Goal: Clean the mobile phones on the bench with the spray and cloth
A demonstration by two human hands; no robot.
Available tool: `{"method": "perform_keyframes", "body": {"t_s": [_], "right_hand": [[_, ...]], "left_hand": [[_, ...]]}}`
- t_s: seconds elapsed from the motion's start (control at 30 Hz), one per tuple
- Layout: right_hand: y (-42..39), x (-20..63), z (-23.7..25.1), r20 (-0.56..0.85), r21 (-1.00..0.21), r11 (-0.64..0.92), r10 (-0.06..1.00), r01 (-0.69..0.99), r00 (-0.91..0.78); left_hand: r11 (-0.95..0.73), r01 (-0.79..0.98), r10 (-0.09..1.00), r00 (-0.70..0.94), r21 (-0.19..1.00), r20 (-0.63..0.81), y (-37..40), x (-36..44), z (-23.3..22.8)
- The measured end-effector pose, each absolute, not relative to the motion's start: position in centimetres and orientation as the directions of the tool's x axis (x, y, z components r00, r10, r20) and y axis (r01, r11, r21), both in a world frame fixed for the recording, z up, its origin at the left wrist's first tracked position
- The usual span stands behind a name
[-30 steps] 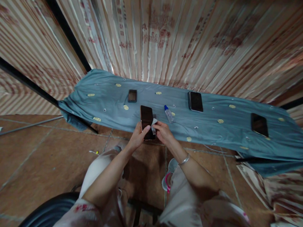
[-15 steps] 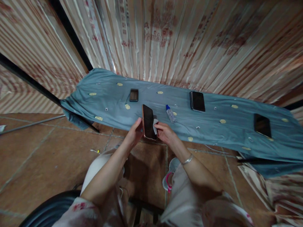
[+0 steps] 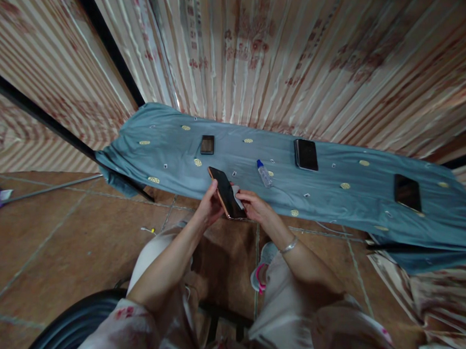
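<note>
Head view: three phones (image 3: 225,195) (image 3: 306,154) (image 3: 407,192), one bottle (image 3: 264,173), two hands (image 3: 209,207) (image 3: 257,208).

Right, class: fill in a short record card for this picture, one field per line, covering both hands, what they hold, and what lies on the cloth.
left hand: grips the held phone by its edge
right hand: at the phone's other side, with a small white cloth
held phone: dark screen up, tilted
surface: blue cloth with yellow spots
on the cloth: small bottle, small dark square, two dark phones
wrist: silver bangle
</note>
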State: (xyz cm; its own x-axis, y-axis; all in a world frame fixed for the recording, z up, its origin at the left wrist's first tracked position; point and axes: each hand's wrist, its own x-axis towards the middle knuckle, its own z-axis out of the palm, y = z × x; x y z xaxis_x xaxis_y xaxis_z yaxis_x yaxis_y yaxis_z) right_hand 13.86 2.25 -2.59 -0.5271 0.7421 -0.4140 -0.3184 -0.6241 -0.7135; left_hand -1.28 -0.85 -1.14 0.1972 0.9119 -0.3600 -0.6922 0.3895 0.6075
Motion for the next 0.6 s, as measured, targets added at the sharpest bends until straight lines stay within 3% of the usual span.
{"method": "perform_keyframes", "body": {"t_s": [0.6], "right_hand": [[1.9, 14.1, -3.0, -0.391, -0.71, -0.643, 0.699, -0.288, -0.599]], "left_hand": [[0.303, -0.65, 0.936, 0.066, 0.697, -0.346, -0.1, -3.0, -0.7]]}}
